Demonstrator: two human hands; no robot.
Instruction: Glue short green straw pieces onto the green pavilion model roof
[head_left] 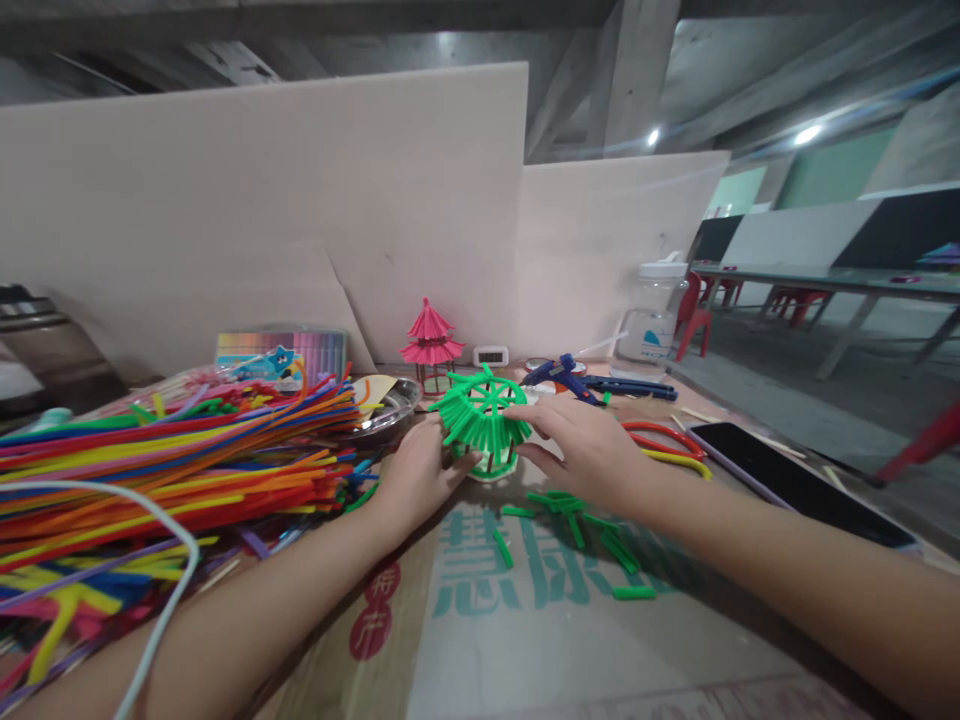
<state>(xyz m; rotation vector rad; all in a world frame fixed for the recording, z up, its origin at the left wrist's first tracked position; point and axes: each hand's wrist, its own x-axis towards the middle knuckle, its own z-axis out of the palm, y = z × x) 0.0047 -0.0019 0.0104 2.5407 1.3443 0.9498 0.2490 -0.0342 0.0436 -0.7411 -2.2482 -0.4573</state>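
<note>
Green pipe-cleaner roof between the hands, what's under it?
Under the green roof, thin brown posts stand on a pale green ring on the cardboard. The left hand and right hand cover both sides, so the rest is hidden.

A person's left hand (417, 478) and right hand (590, 450) are closing from either side on a green pipe-cleaner pavilion (480, 415) that is standing on a flattened cardboard box (525, 640) covering the counter. The fingers (525, 408) of the right hand are lying across its roof, with the thumb below the rim. Cut green pieces (592, 528) are lying just in front of it. A heap of coloured pipe cleaners (172, 455) is spreading to the left, with a marker set (281, 355) behind it. A pink pagoda model (431, 340), a blue glue gun (566, 375) and a phone (795, 480) are sitting nearby.
</note>
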